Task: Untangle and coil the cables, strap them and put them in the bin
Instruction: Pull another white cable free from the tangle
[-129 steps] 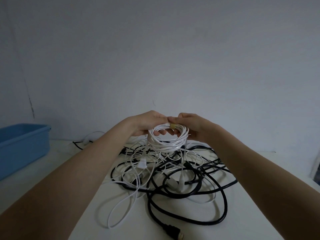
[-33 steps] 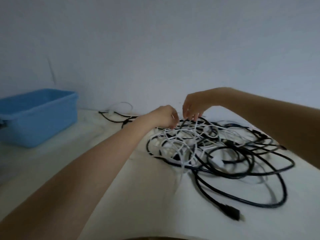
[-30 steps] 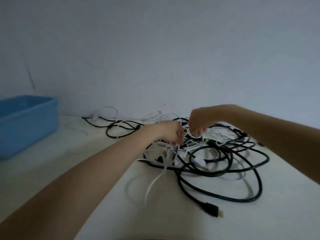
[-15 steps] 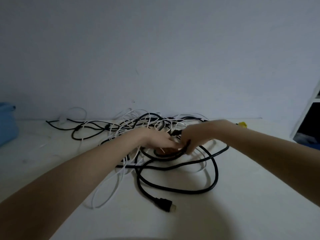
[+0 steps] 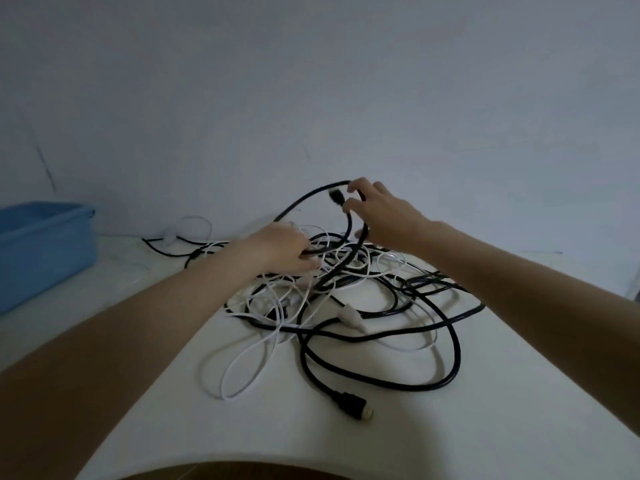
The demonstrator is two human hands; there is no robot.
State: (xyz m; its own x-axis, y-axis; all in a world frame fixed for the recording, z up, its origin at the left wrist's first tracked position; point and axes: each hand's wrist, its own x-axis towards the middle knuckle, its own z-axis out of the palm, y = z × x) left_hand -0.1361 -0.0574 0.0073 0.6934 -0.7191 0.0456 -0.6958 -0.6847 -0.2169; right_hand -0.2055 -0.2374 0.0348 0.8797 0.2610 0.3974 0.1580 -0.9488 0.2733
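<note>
Lifted now, right hand (image 5: 384, 216) pinches black cable (image 5: 308, 199); left hand (image 5: 280, 249) grips tangle (image 5: 332, 292) near blue bin (image 5: 41, 244).

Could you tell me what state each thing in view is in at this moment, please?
Cable pile: tangled, black and white, on the table.
Black cable: lifted in an arc, plug end raised.
HDMI plug: lying loose on the table.
Blue bin: upright; contents not visible.
Left hand: grips cables.
Right hand: holds the black cable.

Two hands (image 5: 280, 249), one blue bin (image 5: 41, 244), one tangle of black and white cables (image 5: 346, 306)
</note>
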